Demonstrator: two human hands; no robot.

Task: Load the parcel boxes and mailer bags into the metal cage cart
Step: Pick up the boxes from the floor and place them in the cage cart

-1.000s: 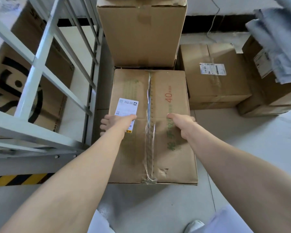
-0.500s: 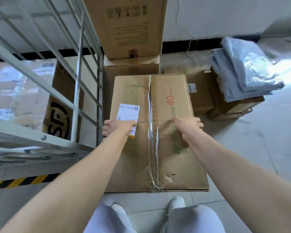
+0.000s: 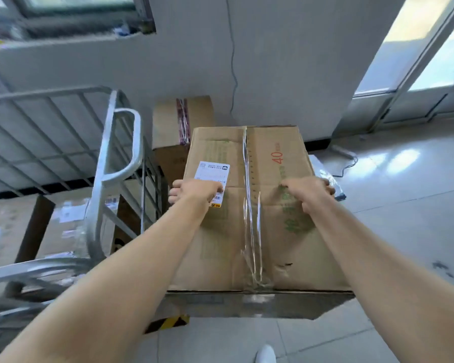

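Observation:
A large taped cardboard box (image 3: pixel 249 226) with a red "40" and a white shipping label is raised off the floor in front of me. My left hand (image 3: pixel 192 191) grips its left side over the label, fingers curled round the edge. My right hand (image 3: pixel 308 192) grips its right side. The metal cage cart (image 3: pixel 110 163) stands to the left, its grey bars and looped handle level with the box. Cardboard parcels (image 3: pixel 71 218) show through the bars inside the cart.
A stack of brown boxes (image 3: pixel 180 132) stands behind the held box against the white wall. A grey mailer bag (image 3: pixel 325 176) peeks out at the box's right edge. Black-and-yellow hazard tape (image 3: pixel 168 323) marks the cart base. Tiled floor lies to the right.
Both hands have lifted the box up from the floor to chest height. My view has risen, so the cart top, wall and doorway now show.

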